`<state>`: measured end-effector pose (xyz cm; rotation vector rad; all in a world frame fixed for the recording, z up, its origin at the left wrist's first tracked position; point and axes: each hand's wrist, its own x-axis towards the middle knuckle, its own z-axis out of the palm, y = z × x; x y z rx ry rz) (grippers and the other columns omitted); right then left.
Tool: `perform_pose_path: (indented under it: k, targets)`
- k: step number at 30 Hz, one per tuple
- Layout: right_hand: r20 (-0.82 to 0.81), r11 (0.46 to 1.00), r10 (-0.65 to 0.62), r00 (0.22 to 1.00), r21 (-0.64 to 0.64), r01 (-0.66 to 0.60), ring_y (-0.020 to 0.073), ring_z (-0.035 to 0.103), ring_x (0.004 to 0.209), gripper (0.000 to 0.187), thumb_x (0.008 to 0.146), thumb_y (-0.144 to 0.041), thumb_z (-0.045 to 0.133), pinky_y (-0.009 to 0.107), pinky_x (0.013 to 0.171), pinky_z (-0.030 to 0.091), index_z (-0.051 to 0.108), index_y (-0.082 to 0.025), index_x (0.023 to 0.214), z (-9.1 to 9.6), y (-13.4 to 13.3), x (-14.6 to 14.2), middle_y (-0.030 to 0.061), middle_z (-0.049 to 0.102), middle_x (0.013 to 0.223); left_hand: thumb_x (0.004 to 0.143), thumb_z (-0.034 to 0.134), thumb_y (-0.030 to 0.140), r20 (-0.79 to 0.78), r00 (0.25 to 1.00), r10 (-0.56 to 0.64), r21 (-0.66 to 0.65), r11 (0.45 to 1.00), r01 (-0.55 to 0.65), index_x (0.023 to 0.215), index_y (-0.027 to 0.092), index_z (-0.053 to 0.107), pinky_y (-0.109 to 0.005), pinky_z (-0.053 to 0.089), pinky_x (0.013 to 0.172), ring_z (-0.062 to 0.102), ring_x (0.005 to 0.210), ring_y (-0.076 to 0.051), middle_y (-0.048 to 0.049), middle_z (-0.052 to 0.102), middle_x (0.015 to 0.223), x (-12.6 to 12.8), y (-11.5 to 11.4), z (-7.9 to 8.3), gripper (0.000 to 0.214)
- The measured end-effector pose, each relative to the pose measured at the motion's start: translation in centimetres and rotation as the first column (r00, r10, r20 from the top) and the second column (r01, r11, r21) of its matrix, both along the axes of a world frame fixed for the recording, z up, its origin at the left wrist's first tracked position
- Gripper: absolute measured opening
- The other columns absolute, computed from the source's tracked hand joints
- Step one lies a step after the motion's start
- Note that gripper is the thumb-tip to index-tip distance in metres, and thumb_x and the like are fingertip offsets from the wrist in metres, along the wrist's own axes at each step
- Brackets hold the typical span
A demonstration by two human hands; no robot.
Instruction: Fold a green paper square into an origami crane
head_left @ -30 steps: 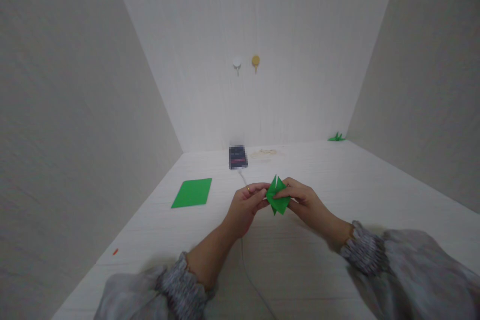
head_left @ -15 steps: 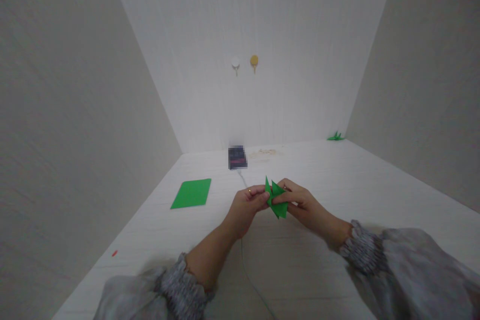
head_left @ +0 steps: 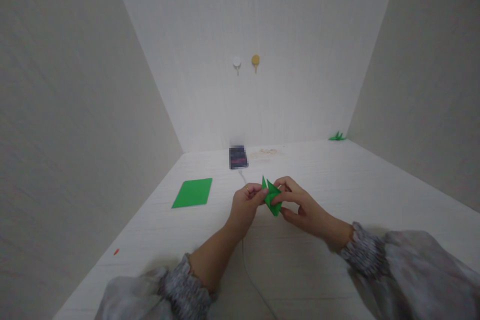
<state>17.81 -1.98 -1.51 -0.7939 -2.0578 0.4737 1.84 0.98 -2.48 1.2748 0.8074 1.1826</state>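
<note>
A folded green origami paper (head_left: pixel 275 205) with pointed flaps is held between my two hands, above the white table. My left hand (head_left: pixel 245 205) pinches its left side between thumb and fingers; a ring shows on one finger. From the right, my right hand (head_left: pixel 300 205) has its fingers around the other side of the paper, with a finger on the front flap. Its thumb is at the lower right edge. Two sharp points of the paper stick up between the hands. Some of the fingers behind the paper are hidden.
A stack or sheet of green square paper (head_left: pixel 192 193) lies to the left. Behind my hands is a blurred dark device (head_left: pixel 238 157) with a white cable (head_left: pixel 249 277). Folded green paper pieces (head_left: pixel 337 136) sit in the far right corner. A small red object (head_left: pixel 116 251) lies at left.
The folded paper has turned and shifted slightly left, and its lower points look closer together. My right hand's fingers have spread somewhat, with the thumb lower. My left hand keeps its pinch.
</note>
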Motion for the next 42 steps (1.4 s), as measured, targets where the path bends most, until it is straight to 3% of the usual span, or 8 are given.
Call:
perform_pose_path:
  k: [6,10,13,18,24,34,42]
  targets:
    - [-0.033,0.990,-0.128,0.991,0.051,0.130,0.0214,0.044,0.098,0.029,0.063,-0.020,0.065,0.038,0.086,0.039,0.051,-0.020,0.089,0.4,-0.3,-1.2,0.0085,0.038,0.108,0.072,0.056,0.031,-0.023,0.981,0.194,0.182,0.965,-0.187,0.074,0.016,0.056,-0.025,0.041,0.065,0.052,0.069,-0.014,-0.0017,0.057,0.071,0.9,0.1,0.3,0.015]
    - [-0.083,0.951,-0.295,0.952,0.067,0.300,0.0220,0.045,0.098,0.011,0.071,-0.019,0.058,0.041,0.085,0.039,0.051,-0.019,0.079,0.3,0.0,-1.9,0.0097,0.040,0.104,0.073,0.055,0.030,-0.023,0.966,0.258,0.258,0.935,-0.244,0.074,0.017,0.054,-0.025,0.040,0.068,0.050,0.076,-0.015,-0.0028,0.055,0.077,1.3,-0.2,1.0,0.013]
    - [-0.136,0.932,-0.346,0.928,0.061,0.356,0.0222,0.044,0.100,0.005,0.074,-0.017,0.054,0.039,0.084,0.039,0.050,-0.019,0.073,0.3,0.3,-2.0,0.0093,0.044,0.099,0.073,0.056,0.029,-0.013,0.965,0.261,0.286,0.926,-0.247,0.071,0.018,0.053,-0.026,0.038,0.073,0.049,0.079,-0.015,-0.0032,0.054,0.082,1.3,-0.4,1.1,0.011]
    - [-0.183,0.951,-0.307,0.934,-0.010,0.310,0.0167,0.052,0.081,0.006,0.077,-0.019,0.051,0.030,0.072,0.043,0.050,-0.019,0.071,-0.1,0.6,-1.7,0.0041,0.053,0.082,0.070,0.059,0.027,0.059,0.980,0.188,0.225,0.954,-0.197,0.071,0.018,0.050,-0.029,0.038,0.078,0.050,0.082,-0.015,-0.0032,0.053,0.086,1.2,-0.5,1.0,0.012]
    - [-0.141,0.925,-0.379,0.914,-0.046,0.377,0.0138,0.053,0.064,0.005,0.077,-0.019,0.050,0.025,0.059,0.042,0.050,-0.019,0.072,-0.2,0.3,-1.5,0.0004,0.056,0.068,0.066,0.062,0.019,0.088,0.994,0.067,0.133,0.988,-0.078,0.084,0.018,0.046,-0.025,0.041,0.068,0.052,0.074,-0.012,0.0004,0.052,0.076,1.3,-0.8,1.3,0.025]
    - [-0.147,0.936,-0.348,0.926,0.007,0.353,0.0160,0.056,0.072,0.007,0.078,-0.025,0.051,0.028,0.065,0.046,0.054,-0.020,0.078,0.0,0.4,-1.1,0.0030,0.059,0.075,0.066,0.064,0.024,0.204,0.979,0.030,0.004,0.999,-0.032,0.086,0.017,0.047,-0.028,0.043,0.072,0.057,0.074,-0.013,-0.0008,0.059,0.076,0.9,-0.6,1.0,0.027]
    - [-0.213,0.944,-0.320,0.923,0.012,0.330,0.0166,0.057,0.079,0.005,0.077,-0.022,0.053,0.031,0.073,0.046,0.057,-0.020,0.074,-0.4,0.9,-0.9,0.0042,0.060,0.081,0.066,0.064,0.025,0.225,0.973,0.060,0.017,0.998,-0.065,0.085,0.016,0.051,-0.028,0.041,0.075,0.057,0.074,-0.012,-0.0012,0.061,0.076,0.8,-0.2,0.5,0.025]
